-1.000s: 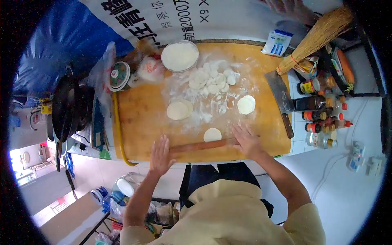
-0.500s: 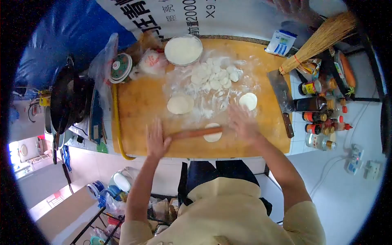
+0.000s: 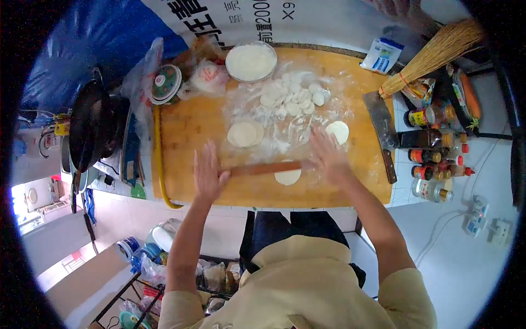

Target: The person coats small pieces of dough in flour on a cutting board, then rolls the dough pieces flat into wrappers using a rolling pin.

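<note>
A wooden rolling pin [image 3: 263,168] lies crosswise on the floury wooden board [image 3: 186,126], over the far part of a round dough wrapper [image 3: 289,177]. My left hand [image 3: 207,174] rests on the pin's left end, fingers stretched out. At the right end is my right hand [image 3: 330,158], a little blurred, its fingers extended and its palm over the pin. Beyond the pin, overlapping rolled wrappers [image 3: 244,134] lie to the left and another wrapper [image 3: 337,132] lies near my right fingertips. Small flattened dough pieces [image 3: 293,96] are heaped farther back in loose flour.
A bowl [image 3: 252,80] of flour stands at the back edge beside a plastic bag [image 3: 210,78] and a lidded tin [image 3: 166,83]. On the right are a cleaver [image 3: 382,123], a straw broom [image 3: 433,55] and several sauce bottles [image 3: 419,140]. A wok [image 3: 87,126] stands left.
The rolling pin has moved slightly away from my body across the wrapper, both hands going with it. The whole view has shifted a little. Other things stay in place on the board.
</note>
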Available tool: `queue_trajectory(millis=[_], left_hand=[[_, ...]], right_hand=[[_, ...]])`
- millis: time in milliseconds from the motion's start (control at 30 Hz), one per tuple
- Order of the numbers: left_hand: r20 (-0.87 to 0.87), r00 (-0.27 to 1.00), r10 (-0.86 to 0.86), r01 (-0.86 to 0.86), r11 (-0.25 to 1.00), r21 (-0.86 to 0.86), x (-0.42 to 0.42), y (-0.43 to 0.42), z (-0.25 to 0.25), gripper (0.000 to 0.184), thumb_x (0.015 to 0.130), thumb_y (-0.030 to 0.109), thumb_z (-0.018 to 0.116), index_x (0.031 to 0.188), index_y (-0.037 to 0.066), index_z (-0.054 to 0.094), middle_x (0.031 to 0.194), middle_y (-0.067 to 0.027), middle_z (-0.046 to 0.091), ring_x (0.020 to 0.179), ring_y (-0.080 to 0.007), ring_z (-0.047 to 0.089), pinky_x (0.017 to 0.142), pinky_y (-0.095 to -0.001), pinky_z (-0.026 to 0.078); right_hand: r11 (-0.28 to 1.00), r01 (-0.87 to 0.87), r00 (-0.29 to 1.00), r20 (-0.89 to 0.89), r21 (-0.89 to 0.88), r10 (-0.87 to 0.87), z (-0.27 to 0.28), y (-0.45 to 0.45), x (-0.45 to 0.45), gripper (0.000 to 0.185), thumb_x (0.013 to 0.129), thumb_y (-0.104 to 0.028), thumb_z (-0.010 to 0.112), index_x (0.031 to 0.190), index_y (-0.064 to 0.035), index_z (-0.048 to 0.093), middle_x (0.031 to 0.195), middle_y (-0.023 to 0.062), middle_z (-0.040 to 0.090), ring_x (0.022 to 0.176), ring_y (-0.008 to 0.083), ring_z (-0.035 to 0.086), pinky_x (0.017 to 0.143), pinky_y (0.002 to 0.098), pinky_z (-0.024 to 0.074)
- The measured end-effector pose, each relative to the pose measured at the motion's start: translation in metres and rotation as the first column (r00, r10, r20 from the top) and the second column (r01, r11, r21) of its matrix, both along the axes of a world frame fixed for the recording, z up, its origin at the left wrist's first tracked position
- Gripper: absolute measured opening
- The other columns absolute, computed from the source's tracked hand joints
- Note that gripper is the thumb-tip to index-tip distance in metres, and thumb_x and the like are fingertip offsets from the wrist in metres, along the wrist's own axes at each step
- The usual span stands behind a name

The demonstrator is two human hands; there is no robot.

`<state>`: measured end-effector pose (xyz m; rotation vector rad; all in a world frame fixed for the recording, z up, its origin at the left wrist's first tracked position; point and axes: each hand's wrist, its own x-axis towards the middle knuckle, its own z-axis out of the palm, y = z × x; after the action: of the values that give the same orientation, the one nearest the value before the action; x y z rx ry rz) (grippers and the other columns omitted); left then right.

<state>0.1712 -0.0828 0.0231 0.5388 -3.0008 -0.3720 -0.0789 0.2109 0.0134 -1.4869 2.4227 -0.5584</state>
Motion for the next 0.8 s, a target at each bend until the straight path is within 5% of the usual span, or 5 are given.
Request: queue_trajectory(millis=[100,300,433,500,800], left_hand=[[0.268,0.962,-0.059,0.039,0.996,0.080,0.057,0.035,-0.001,0.083,0.082,0.035,0.061,0.146,0.001,0.021,0.152,-0.0171,0.024,0.142,-0.0304,0.021,0.116,-0.0508,0.006],[0.031,0.999,-0.019,0.018,0.999,0.027,0.011,-0.011,-0.025,0.082,0.083,0.038,0.059,0.146,0.002,0.022,0.152,-0.0184,0.024,0.142,-0.0330,0.021,0.115,-0.0519,0.010],[0.054,0.998,-0.018,0.018,1.000,-0.006,0.016,0.001,-0.008,0.082,0.082,0.038,0.059,0.146,0.001,0.023,0.152,-0.0195,0.024,0.141,-0.0340,0.022,0.115,-0.0520,0.012],[0.147,0.985,-0.089,0.079,0.994,0.073,0.063,0.026,0.001,0.083,0.082,0.038,0.059,0.146,0.001,0.022,0.152,-0.0197,0.024,0.141,-0.0341,0.021,0.115,-0.0521,0.012],[0.006,0.999,0.037,-0.037,0.995,-0.090,-0.006,-0.008,-0.002,0.079,0.083,0.033,0.060,0.147,0.006,0.023,0.152,-0.0155,0.026,0.141,-0.0308,0.023,0.114,-0.0516,0.017]], right_hand=[[0.885,-0.102,0.972,0.234,0.453,-0.007,0.035,0.019,0.030,0.069,0.086,-0.021,0.059,0.146,-0.0077,0.027,0.153,0.0135,0.023,0.140,0.0335,0.025,0.115,0.0492,0.0146],[0.993,-0.077,0.976,-0.198,0.090,0.094,0.017,-0.007,-0.002,0.066,0.085,-0.036,0.061,0.141,-0.0086,0.039,0.155,0.0102,0.022,0.141,0.0328,0.023,0.113,0.0501,0.0191],[0.990,-0.006,0.981,-0.193,0.140,0.033,-0.013,0.005,-0.001,0.069,0.082,-0.034,0.065,0.141,-0.0080,0.038,0.153,0.0124,0.024,0.141,0.0326,0.024,0.114,0.0497,0.0184],[0.967,-0.081,0.978,0.209,0.242,0.030,-0.007,0.032,0.027,0.066,0.086,-0.034,0.059,0.140,-0.0041,0.037,0.153,0.0128,0.025,0.142,0.0296,0.022,0.115,0.0484,0.0169],[0.997,0.020,0.995,-0.097,0.081,-0.013,0.001,-0.004,-0.003,0.073,0.083,-0.026,0.065,0.144,-0.0068,0.031,0.154,0.0131,0.022,0.142,0.0302,0.019,0.116,0.0483,0.0142]])
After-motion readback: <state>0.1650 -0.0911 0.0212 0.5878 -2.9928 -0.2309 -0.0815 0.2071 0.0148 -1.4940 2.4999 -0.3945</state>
